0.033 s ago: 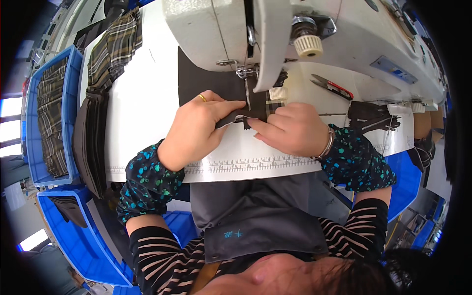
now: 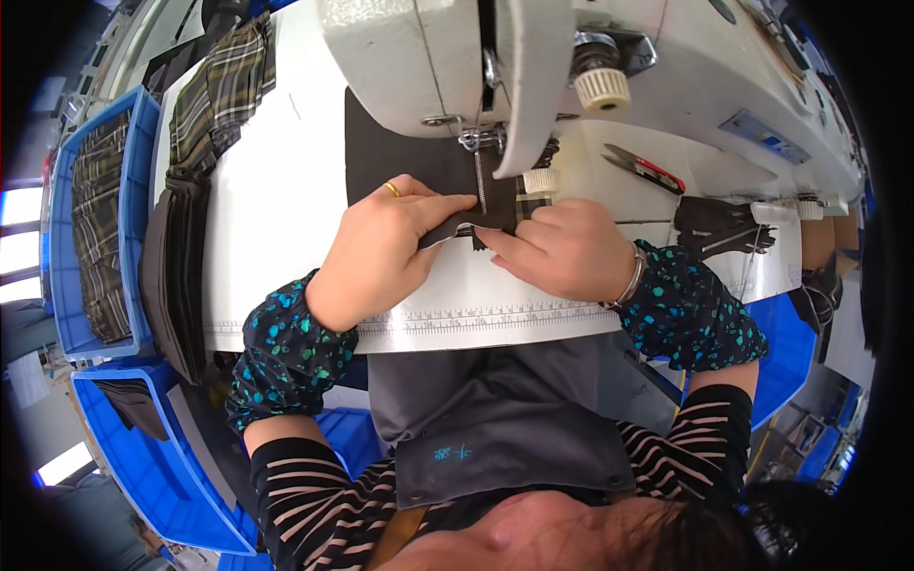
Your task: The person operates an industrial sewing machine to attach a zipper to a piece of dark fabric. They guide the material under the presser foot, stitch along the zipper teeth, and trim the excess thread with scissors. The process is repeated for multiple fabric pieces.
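Observation:
A dark fabric piece [image 2: 405,157] lies under the presser foot [image 2: 473,139] of a white sewing machine [image 2: 400,62]. Down its right part runs a zipper [image 2: 481,181] with silvery teeth; the zipper tape's end hangs out below the fabric edge. My left hand [image 2: 379,238] grips the near edge of the fabric, thumb below and fingers on top, and lifts it into a fold. On the other side of the zipper, my right hand [image 2: 566,247] pinches the same edge, its fingers curled. Plaid cloth shows beside the right fingers.
Thread snips [image 2: 647,169] and a bunch of dark zippers [image 2: 719,226] lie to the right. At left are a stack of dark fabric pieces [image 2: 176,276], plaid cloth [image 2: 221,90] and a blue bin [image 2: 146,228] of plaid pieces. A printed ruler [image 2: 495,316] borders the table's near edge.

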`<state>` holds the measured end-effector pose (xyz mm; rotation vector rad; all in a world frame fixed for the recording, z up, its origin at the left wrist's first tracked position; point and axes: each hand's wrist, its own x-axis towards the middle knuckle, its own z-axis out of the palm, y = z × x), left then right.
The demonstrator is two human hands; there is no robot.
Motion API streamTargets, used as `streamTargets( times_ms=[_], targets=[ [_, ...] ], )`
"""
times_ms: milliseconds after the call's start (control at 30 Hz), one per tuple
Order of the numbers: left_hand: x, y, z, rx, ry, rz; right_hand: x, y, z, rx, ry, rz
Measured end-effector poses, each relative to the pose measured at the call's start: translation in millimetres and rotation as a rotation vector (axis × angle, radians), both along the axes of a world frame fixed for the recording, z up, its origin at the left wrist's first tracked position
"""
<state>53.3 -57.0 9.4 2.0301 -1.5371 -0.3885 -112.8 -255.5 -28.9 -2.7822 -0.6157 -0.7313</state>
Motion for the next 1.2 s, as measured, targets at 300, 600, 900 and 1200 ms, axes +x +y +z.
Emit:
streamTargets(
  times_ms=[300, 600, 900, 1200],
  targets=[
    [-25, 9, -1, -0.051, -0.325, -0.096, -5, 2, -3, -0.054, 0.082, 0.080],
    [-37, 15, -16, -0.033, -0.409, -0.103, -12, 11, -5, 0.002, 0.121, 0.048],
    [-35, 15, -12, -0.040, -0.400, -0.074, -13, 10, -2, -0.006, 0.144, 0.047],
    [-35, 15, -10, -0.029, -0.377, -0.070, -13, 10, -4, -0.009, 0.157, 0.036]
  ],
)
